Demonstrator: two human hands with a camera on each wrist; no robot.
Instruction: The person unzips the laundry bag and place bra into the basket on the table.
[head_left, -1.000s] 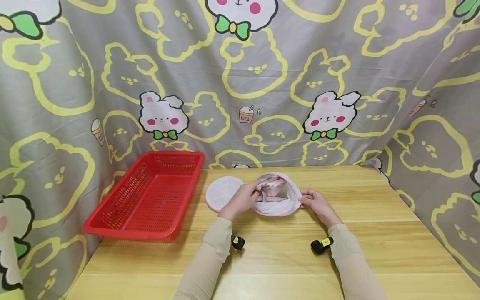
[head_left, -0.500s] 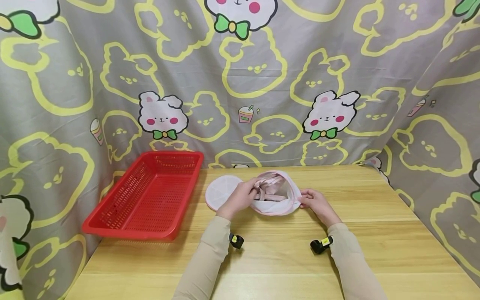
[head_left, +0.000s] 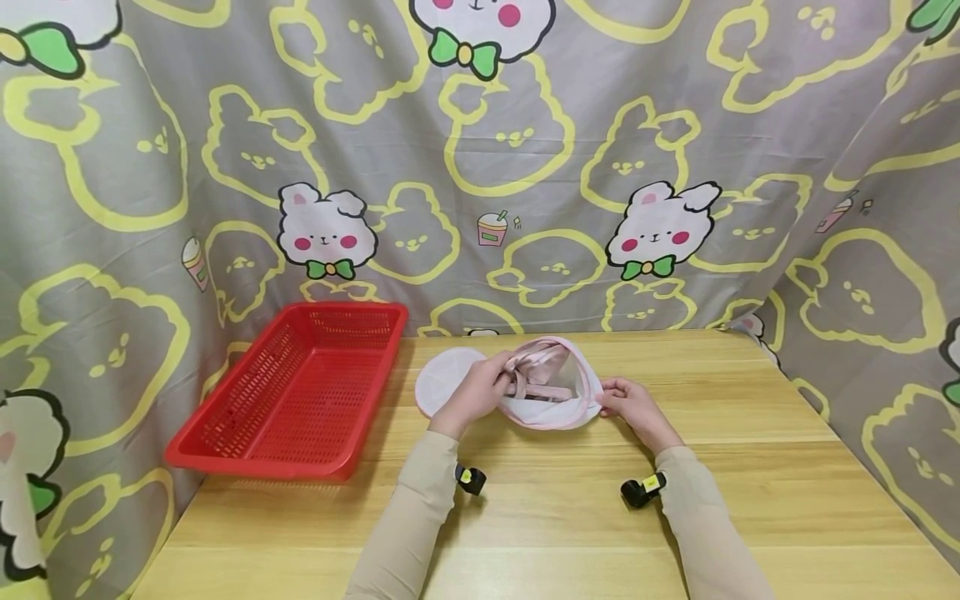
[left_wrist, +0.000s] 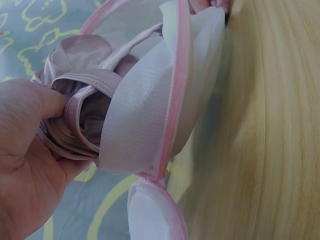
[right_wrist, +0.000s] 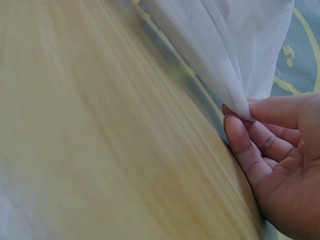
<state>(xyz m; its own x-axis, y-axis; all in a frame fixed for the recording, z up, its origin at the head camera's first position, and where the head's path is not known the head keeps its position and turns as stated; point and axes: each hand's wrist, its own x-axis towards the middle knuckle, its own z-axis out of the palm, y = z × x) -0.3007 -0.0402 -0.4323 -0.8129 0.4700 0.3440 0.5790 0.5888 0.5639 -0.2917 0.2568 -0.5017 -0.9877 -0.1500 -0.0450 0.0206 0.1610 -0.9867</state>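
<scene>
A white mesh laundry bag [head_left: 551,415] with pink trim lies open on the wooden table, its mouth tilted up. Inside it sits a shiny dusty-pink bra [head_left: 547,371], its straps and band bunched toward the left side. My left hand [head_left: 476,392] grips the gathered bra at the bag's left rim; in the left wrist view thumb and fingers close round the satin folds [left_wrist: 82,52]. On the opposite side, my right hand [head_left: 630,408] pinches a fold of the bag's mesh [right_wrist: 235,90] between thumb and fingers. The round mesh lid [head_left: 444,379] hangs folded back at the left, partly behind my left hand.
A red perforated plastic basket [head_left: 300,417] stands at the table's left side. Behind the table [head_left: 555,517] hangs a grey curtain [head_left: 420,150] with yellow cartoon outlines, also enclosing both sides.
My left hand has shifted slightly left with the bra in its grip. The bag's far rim has risen a little and its mouth shows wider. My right hand stays in place.
</scene>
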